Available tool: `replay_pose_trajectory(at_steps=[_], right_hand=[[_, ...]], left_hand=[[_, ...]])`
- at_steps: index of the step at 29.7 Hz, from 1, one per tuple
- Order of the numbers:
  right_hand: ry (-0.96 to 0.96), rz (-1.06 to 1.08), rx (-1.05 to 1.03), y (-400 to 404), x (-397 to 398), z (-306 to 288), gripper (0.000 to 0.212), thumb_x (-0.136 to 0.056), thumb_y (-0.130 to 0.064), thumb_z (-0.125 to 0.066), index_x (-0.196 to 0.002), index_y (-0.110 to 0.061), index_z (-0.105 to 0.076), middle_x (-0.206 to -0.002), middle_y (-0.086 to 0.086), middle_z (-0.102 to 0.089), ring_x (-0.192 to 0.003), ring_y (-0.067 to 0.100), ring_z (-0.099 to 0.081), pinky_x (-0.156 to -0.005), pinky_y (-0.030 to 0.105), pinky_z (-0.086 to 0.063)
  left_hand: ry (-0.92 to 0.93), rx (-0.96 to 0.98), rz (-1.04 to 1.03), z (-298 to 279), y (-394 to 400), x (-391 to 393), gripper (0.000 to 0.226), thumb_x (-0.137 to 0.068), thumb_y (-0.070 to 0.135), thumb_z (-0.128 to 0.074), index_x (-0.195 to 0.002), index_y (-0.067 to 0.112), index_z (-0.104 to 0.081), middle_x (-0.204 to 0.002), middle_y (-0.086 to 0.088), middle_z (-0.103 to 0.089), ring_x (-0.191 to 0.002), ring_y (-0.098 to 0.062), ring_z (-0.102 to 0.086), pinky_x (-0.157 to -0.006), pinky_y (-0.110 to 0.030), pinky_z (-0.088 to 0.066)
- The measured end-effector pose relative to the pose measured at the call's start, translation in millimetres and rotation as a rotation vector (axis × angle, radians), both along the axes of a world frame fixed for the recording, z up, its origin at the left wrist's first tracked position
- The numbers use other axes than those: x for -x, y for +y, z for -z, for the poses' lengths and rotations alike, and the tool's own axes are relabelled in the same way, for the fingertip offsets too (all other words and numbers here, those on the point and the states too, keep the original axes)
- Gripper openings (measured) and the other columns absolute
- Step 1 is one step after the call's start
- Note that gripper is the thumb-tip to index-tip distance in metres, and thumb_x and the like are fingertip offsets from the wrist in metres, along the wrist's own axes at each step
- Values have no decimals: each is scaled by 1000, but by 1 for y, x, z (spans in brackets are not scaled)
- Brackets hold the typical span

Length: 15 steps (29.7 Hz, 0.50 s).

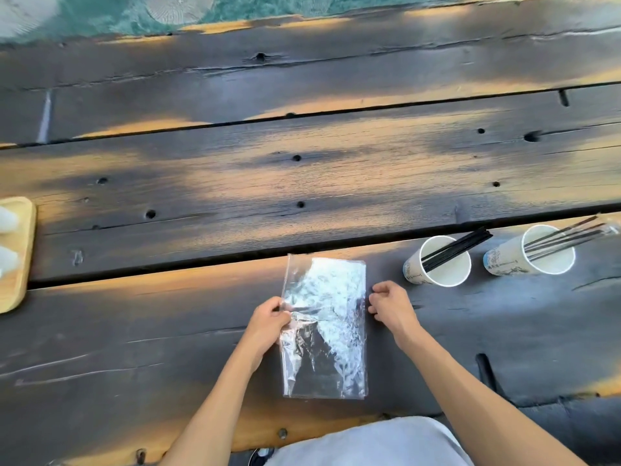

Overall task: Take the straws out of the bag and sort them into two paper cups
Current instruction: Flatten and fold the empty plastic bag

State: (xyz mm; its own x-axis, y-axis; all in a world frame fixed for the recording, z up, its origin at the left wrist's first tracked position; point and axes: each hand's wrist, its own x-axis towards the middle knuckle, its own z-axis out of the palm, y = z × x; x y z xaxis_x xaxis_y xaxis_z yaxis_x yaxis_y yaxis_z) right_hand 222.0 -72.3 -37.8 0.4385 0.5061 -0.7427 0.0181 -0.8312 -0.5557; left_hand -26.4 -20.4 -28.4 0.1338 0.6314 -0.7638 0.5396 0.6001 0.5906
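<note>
Left fingers (280, 306) pinching one clear bag (327, 331), right fingers (376, 299) curled beside; two straw-filled cups (437, 267).

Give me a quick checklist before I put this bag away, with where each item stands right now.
1. Bag emptied of straws: ok, it lies flat and looks empty.
2. Left cup holds bare black straws: ok.
3. Right cup holds wrapped straws: ok.
4. Both cups upright: ok.
5. Left hand pinches the bag's edge: ok.
6. Right hand gripping the bag: cannot tell.
</note>
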Motion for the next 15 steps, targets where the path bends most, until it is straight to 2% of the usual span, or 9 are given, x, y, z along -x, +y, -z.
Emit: replay_pose_trajectory(at_steps=[2, 5, 8, 10, 12, 15], right_hand=[[80, 64, -44, 9, -2, -5, 22, -93, -6, -51, -115, -10, -53, -93, 9, -63, -68, 22, -62, -67, 36, -55], [142, 77, -141, 20, -5, -10, 27, -96, -4, -53, -122, -9, -49, -103, 9, -61, -54, 17, -61, -53, 27, -52], [266, 36, -195, 31, -6, -12, 38, -92, -4, -60, -127, -12, -49, -116, 8, -64, -45, 15, -58, -43, 24, -46], [331, -28, -224, 39, -5, -15, 29, -91, -2, -63, -118, -10, -57, -109, 13, -69, -44, 14, -57, -42, 24, -44], [307, -93, -262, 45, -5, -18, 11, -90, 0, -64, -100, -5, -64, -95, 15, -70, -45, 12, -56, -43, 22, -44], [271, -124, -307, 52, -7, -20, 5, -92, -1, -63, -91, -3, -67, -81, 10, -66, -47, 9, -57, -46, 20, -48]], left_hand=[[-61, -8, -27, -3, 0, 4, 11, -95, 7, -51, -95, 11, -61, -74, -2, -61, -67, -17, -47, -53, -25, -36], [-113, -35, -48, -4, -1, 9, 11, -96, 6, -54, -95, 11, -64, -86, -1, -70, -73, -15, -55, -61, -27, -42], [-141, -61, -10, -6, -1, 12, 12, -96, 3, -54, -91, 9, -63, -78, 3, -70, -70, -11, -57, -66, -28, -41], [-128, -78, -5, -6, 1, 14, 13, -95, 2, -55, -90, 10, -65, -81, 2, -69, -73, -12, -58, -68, -27, -43], [-55, -128, -4, -4, 3, 15, 14, -93, 3, -58, -92, 13, -67, -87, 0, -65, -75, -13, -57, -71, -25, -46], [62, -208, -2, -3, 14, 18, 13, -90, 7, -62, -93, 18, -69, -73, 1, -48, -65, -14, -46, -65, -29, -42]])
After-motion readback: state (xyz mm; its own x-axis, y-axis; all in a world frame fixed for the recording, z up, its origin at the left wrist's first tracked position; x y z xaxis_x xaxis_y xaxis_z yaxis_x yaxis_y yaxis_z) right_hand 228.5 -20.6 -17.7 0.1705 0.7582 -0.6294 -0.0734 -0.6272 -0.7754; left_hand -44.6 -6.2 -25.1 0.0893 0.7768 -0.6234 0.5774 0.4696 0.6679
